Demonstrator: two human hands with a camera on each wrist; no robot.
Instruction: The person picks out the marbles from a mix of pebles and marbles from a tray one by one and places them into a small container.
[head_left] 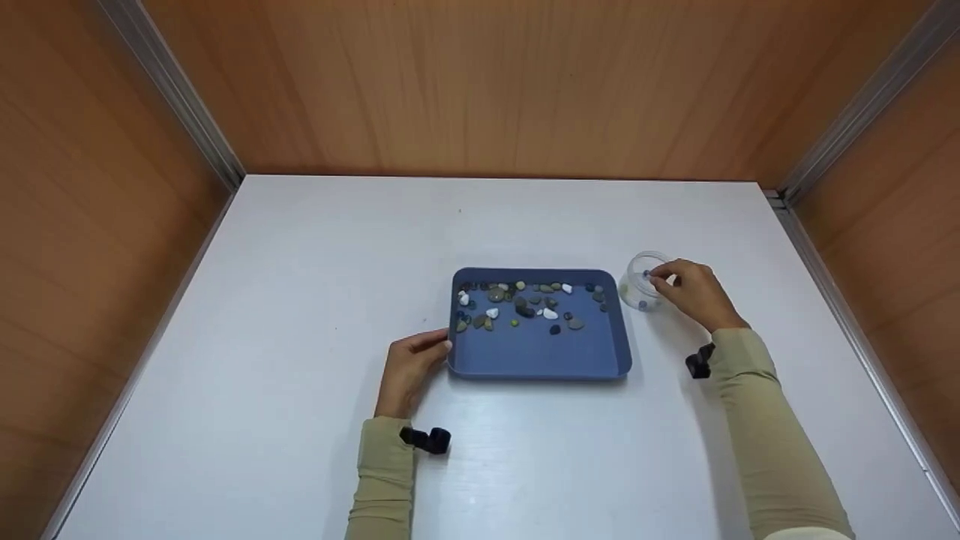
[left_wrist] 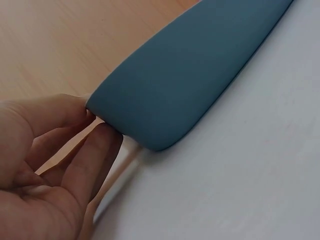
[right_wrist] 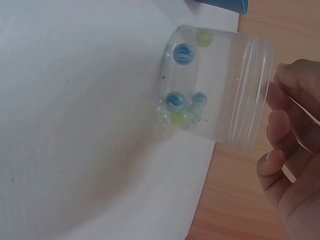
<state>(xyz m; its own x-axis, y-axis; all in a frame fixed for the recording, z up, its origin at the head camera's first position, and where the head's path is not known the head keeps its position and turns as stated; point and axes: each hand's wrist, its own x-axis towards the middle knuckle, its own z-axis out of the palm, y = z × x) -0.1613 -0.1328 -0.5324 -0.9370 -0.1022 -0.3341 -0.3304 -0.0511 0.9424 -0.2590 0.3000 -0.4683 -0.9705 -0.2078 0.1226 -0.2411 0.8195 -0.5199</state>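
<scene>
From where I stand, the right grip (head_left: 694, 294) is pinching a small blue marble (head_left: 646, 274) between thumb and forefinger, right over the mouth of a clear jar (head_left: 632, 281). Only the head view shows that marble; the right wrist view gives the jar side-on, beside the curled fingers, with blue swirled marbles (right_wrist: 175, 101) and yellow-green marbles (right_wrist: 204, 38) at its bottom, mere smudges from above.

The left grip (head_left: 409, 367) pinches the left edge of a blue tray (head_left: 540, 356), near its closest corner. The left wrist view shows the tray's outer wall and the thumb against it, yet the contents are hidden there. From overhead I see stones (head_left: 575, 324), dark, grey and white, ahead and right of that grip. The tray rests on the white bench (head_left: 300, 337), between both grips.
</scene>
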